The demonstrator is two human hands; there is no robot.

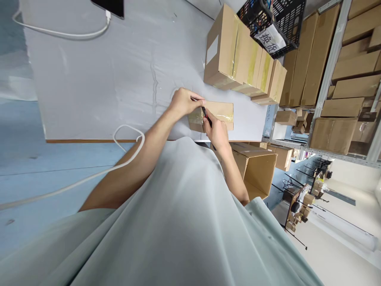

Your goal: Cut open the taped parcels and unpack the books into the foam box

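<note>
I'm gripping tool (pixel 206 113) w/ R hand (pixel 219 134), can't tell re L hand (pixel 183 103); box (pixel 219 108) still sitting taped rn.

Counts. Hands: 2, left hand (pixel 183 104) and right hand (pixel 218 134). Black-and-red tool (pixel 205 114): 1. Box at the hands (pixel 219 108): 1. Row boxes (pixel 249 59): 4. Crate (pixel 288 24): 1. Paper on crate (pixel 270 38): 1, bearing 2 characters. Phone (pixel 114 6): 1. White cable (pixel 80 37): 2 stretches; cannot tell if 1 piece. Large open box (pixel 260 172): 1. Table (pixel 98 87): 1. Shelf boxes (pixel 355 87): over 10, exact total uncountable.
</note>
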